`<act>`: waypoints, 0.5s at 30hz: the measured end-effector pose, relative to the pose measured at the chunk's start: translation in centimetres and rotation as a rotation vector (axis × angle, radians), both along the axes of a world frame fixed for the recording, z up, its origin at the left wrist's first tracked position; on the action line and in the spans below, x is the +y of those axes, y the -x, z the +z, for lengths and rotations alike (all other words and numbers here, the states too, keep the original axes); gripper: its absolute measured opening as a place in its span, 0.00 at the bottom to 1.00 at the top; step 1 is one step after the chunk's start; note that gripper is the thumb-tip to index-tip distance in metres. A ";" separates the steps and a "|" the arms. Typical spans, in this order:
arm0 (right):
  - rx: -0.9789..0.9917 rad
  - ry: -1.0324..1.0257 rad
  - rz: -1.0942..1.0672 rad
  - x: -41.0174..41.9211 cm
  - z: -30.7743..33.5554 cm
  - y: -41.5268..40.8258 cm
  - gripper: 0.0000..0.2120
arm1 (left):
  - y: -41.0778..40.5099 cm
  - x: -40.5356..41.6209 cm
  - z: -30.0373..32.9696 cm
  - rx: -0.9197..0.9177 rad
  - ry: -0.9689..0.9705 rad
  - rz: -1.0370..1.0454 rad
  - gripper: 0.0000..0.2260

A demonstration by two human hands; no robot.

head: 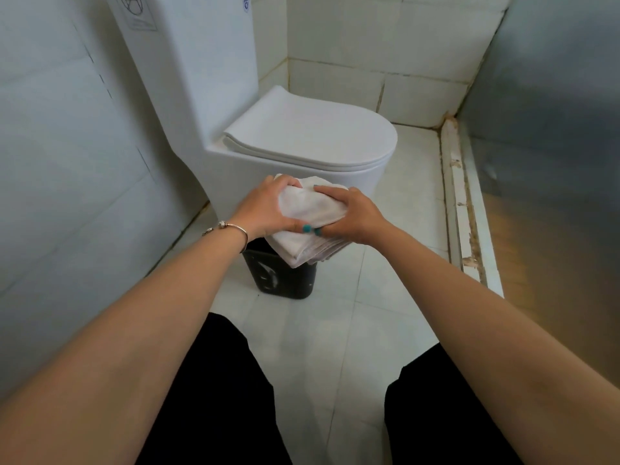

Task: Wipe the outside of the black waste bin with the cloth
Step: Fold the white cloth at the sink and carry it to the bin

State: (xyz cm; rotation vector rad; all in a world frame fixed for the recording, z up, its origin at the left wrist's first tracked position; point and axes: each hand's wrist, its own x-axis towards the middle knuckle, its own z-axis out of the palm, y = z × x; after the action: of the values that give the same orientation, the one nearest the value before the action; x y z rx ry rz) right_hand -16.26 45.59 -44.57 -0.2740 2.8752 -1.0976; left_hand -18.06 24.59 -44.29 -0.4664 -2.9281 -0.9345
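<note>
White cloth [310,209], black bin [285,280] with pale smudges (dust, maybe?), white toilet [302,129], teal nails [307,228], silver bracelet [231,226], black trousers [214,397].

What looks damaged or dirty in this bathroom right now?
The bin has pale smears on its black side. The threshold strip on the right is chipped and stained brown, worst at the wall corner. Both hands grip the cloth above the bin.
</note>
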 end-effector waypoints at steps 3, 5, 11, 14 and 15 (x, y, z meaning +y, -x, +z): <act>0.011 -0.001 -0.002 -0.1 0.4 -1.1 0.37 | -1.3 -0.1 0.6 0.015 -0.001 0.007 0.34; -0.002 -0.013 0.001 -0.2 0.4 -1.4 0.37 | -2.0 -0.1 0.5 0.004 -0.009 0.017 0.34; -0.001 -0.022 -0.014 0.7 -0.3 -2.0 0.37 | -3.0 0.7 0.6 -0.008 -0.006 0.001 0.34; 0.005 -0.014 0.002 1.3 0.0 -1.6 0.37 | -2.6 1.4 1.3 0.008 0.016 -0.008 0.34; 0.009 -0.012 0.007 1.5 0.2 -1.4 0.38 | -2.4 1.5 1.5 0.015 0.018 -0.006 0.34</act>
State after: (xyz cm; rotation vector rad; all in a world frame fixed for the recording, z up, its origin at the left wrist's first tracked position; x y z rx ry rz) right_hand -14.82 47.08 -44.35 -0.2898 2.8857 -1.0801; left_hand -15.61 26.13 -42.81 -0.4813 -2.9258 -0.9028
